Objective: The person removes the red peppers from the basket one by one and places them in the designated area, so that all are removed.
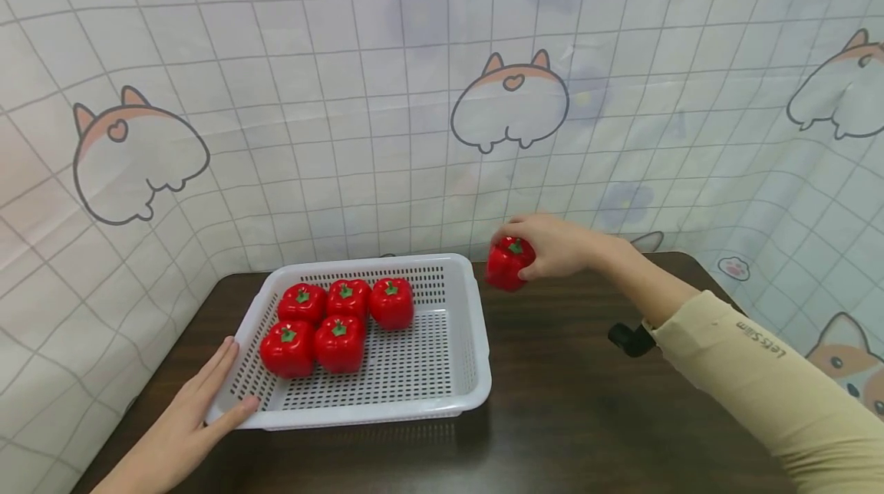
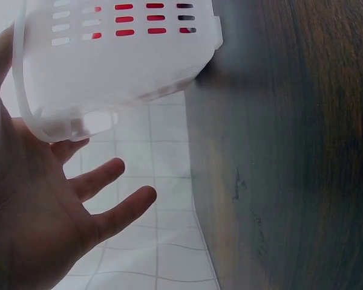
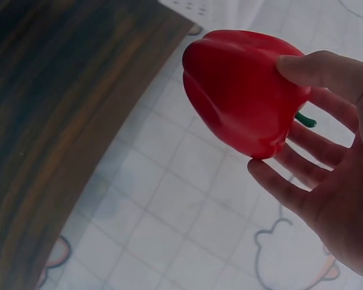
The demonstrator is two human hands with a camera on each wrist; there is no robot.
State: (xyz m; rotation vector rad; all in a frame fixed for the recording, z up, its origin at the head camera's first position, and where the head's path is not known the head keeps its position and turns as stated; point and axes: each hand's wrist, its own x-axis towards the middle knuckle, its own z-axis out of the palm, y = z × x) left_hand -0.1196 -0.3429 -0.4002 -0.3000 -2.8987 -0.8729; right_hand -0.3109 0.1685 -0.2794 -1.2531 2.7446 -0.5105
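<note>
My right hand (image 1: 552, 245) grips a red bell pepper (image 1: 507, 264) just off the basket's right end. In the right wrist view the thumb and fingers hold that pepper (image 3: 242, 90) near its green stem end. A white slotted basket (image 1: 476, 348) stands on the table, with several red bell peppers (image 1: 340, 344) grouped in its left part. My left hand (image 1: 183, 417) rests at the basket's left front corner, thumb over the rim. From the left wrist, the left hand (image 2: 42, 193) shows spread fingers alongside the basket wall (image 2: 121, 66).
The dark wooden table (image 1: 573, 402) extends to the right of the basket. A small black object (image 1: 630, 340) shows beside the right sleeve (image 1: 753, 371). Behind the table hangs a white grid-patterned cloth (image 1: 387, 133) with cartoon animals.
</note>
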